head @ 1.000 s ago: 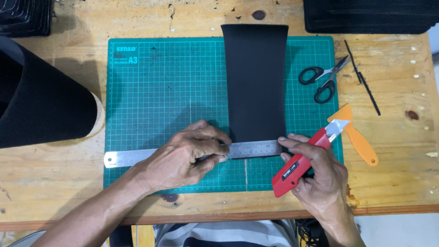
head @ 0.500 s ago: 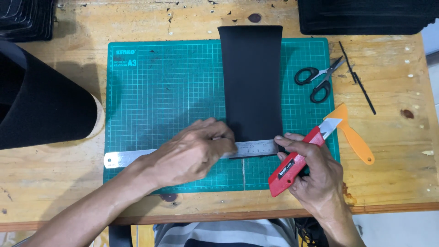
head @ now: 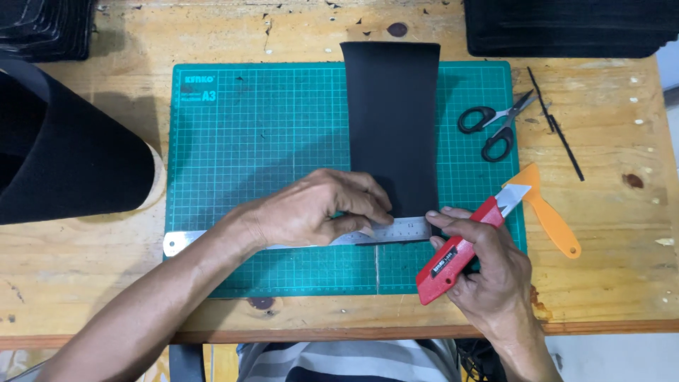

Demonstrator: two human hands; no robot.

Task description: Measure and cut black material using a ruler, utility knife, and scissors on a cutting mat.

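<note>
Head view, cutting station. My left hand (head: 311, 209) presses flat, fingers spread and bent, on one steel ruler (head: 297, 239) that lies across the near end of one black sheet strip (head: 391, 127). The strip rests lengthwise on one green cutting mat (head: 269, 141), its far end overhanging the mat's top edge onto the wooden table (head: 615, 212). My right hand (head: 481, 272) is closed around one red utility knife (head: 460, 251), blade extended and pointing up and to the right, off the strip and just beside the ruler's right end.

Risks, as I judge them: my left fingertips sit close to the ruler's cutting edge, so a blade that climbs the steel could reach them. Pressure falls mainly on the ruler's middle, and the long left end is free, so the ruler could pivot and the cut run crooked. The soft-looking strip may drag or bunch under the blade.

Count of other items: one pair of black-handled scissors (head: 495, 127) on the mat's right margin; one orange-handled tool (head: 548, 212) behind the knife; one thin black rod (head: 555, 124); one large black roll (head: 64, 155) at left; two black stacks, far left (head: 42, 28) and far right (head: 573, 28).
</note>
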